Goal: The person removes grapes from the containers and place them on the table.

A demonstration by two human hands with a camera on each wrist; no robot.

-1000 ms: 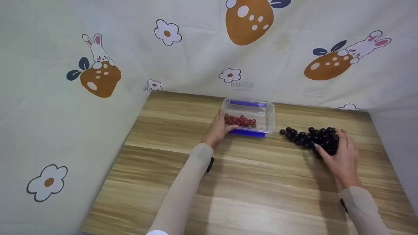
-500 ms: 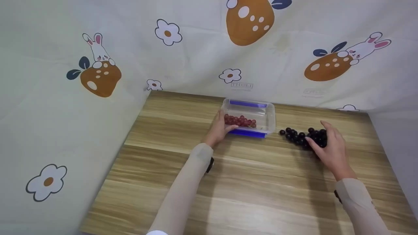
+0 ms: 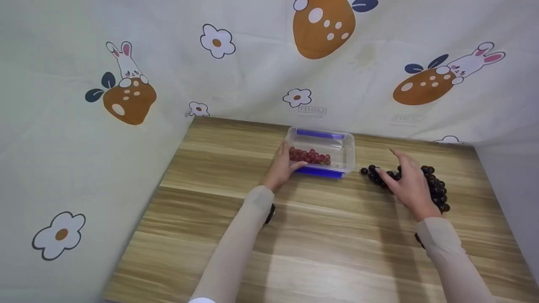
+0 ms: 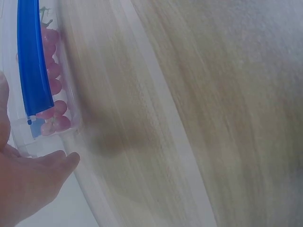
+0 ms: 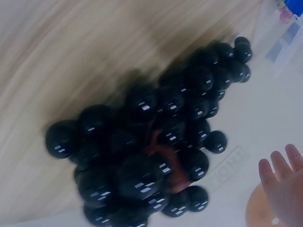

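In the head view, a clear plastic food container (image 3: 349, 153) with blue clips (image 3: 322, 172) stands at the back middle. A small bunch of red grapes (image 3: 311, 156) lies inside it. My left hand (image 3: 281, 169) grips its front left corner, thumb along the front and fingers at the left side. In the left wrist view this hand (image 4: 35, 179) is close by the corner below the blue clip (image 4: 34, 61). To the right, my right hand (image 3: 409, 185) is over a bunch of black grapes (image 3: 438, 189), fingers spread and holding nothing; the right wrist view shows the black grapes (image 5: 142, 99) lying loose.
The wood-patterned table (image 3: 320, 235) runs back to a wall cloth (image 3: 252, 75) printed with rabbits, strawberries and flowers. The container is close to the cloth, and the narrow tip of the black bunch points toward the container's right side.
My right hand has come off the thick right end of the black grapes and moved left over the bunch, its fingers opening. The left hand and the container have stayed put.
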